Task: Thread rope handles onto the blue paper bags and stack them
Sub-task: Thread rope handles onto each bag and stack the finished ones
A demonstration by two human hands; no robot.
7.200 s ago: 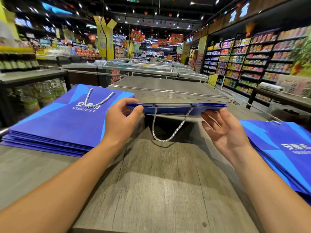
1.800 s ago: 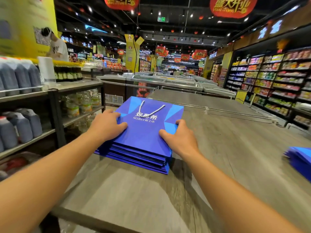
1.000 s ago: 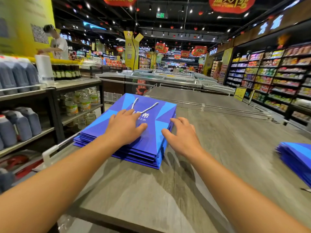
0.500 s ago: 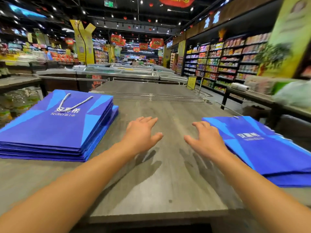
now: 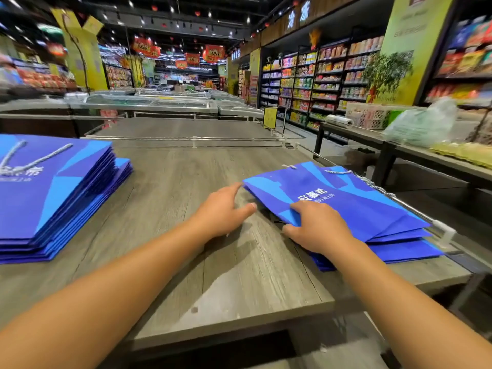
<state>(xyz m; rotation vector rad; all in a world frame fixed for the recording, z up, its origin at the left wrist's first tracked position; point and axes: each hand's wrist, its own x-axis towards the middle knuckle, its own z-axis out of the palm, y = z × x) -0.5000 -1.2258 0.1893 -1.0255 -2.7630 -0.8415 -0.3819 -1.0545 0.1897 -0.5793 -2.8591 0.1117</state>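
A tall stack of flat blue paper bags lies at the table's left, a white rope handle on its top bag. On the right lies a lower, fanned pile of blue bags, with short white rope ends at its far edge. My right hand is at the near left edge of that pile's top bag, fingers on top and thumb at the edge below. My left hand lies flat on the table, its fingers straight, fingertips by the bag's near corner.
The grey wooden table has a thin rail with a clear clip along its right edge and a divider rail across the far side. A lower side table with a plastic bag stands to the right.
My view has swung right. Both hands have moved from the table's middle to the right pile, where my right hand has taken hold of the top bag's edge.
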